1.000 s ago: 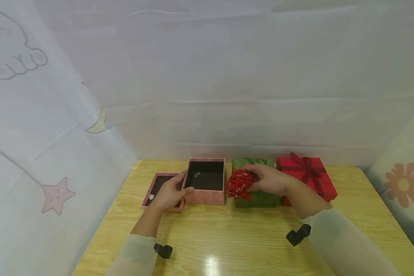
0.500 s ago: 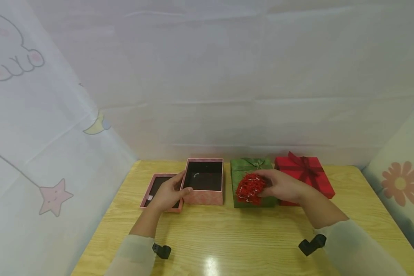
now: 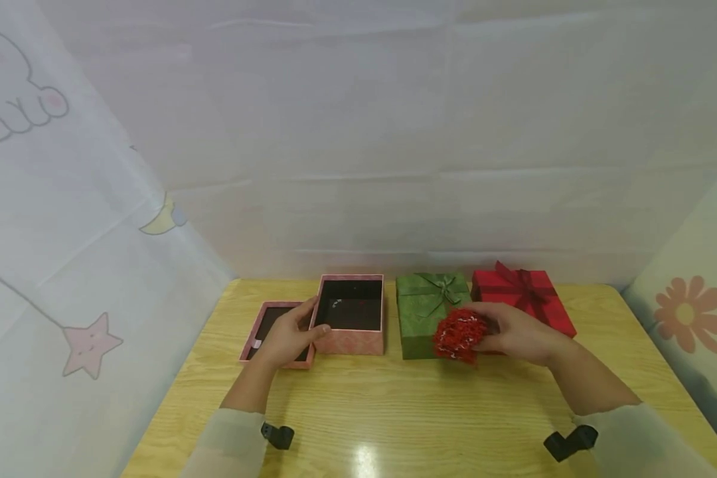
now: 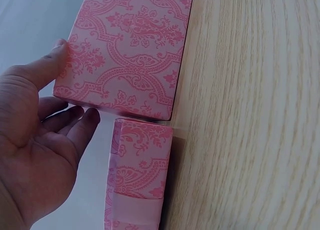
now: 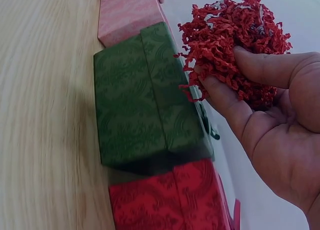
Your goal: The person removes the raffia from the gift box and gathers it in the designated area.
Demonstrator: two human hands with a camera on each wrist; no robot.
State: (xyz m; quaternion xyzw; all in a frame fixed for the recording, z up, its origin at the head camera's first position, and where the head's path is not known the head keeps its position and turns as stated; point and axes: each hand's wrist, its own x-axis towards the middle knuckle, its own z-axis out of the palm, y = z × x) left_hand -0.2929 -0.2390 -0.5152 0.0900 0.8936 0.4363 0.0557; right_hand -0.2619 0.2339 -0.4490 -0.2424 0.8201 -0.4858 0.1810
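My left hand (image 3: 287,340) grips the left front corner of the uncovered pink gift box (image 3: 352,343), thumb on its front and fingers along its left side. The box's dark inside holds a few small pale and red bits. Under my left wrist lies the pink lid (image 3: 271,323), inside up. In my right hand (image 3: 516,333) is a bunch of red shredded paper (image 3: 456,334) flecked with white, pinched between thumb and fingers. The right wrist view shows the shredded paper (image 5: 235,45) held above the boxes. In the head view it overlaps the right front of the green gift box (image 3: 415,318).
A red gift box (image 3: 546,295) with a dark red ribbon stands right of the green one, partly hidden by my right hand. All the boxes stand in a row along the back of the wooden table (image 3: 358,405). A pale printed cloth (image 3: 358,133) hangs behind and at the sides.
My right hand has carried the red shredded paper rightward, from beside the pink box across the green box's front. My left hand stays at the pink box's corner.
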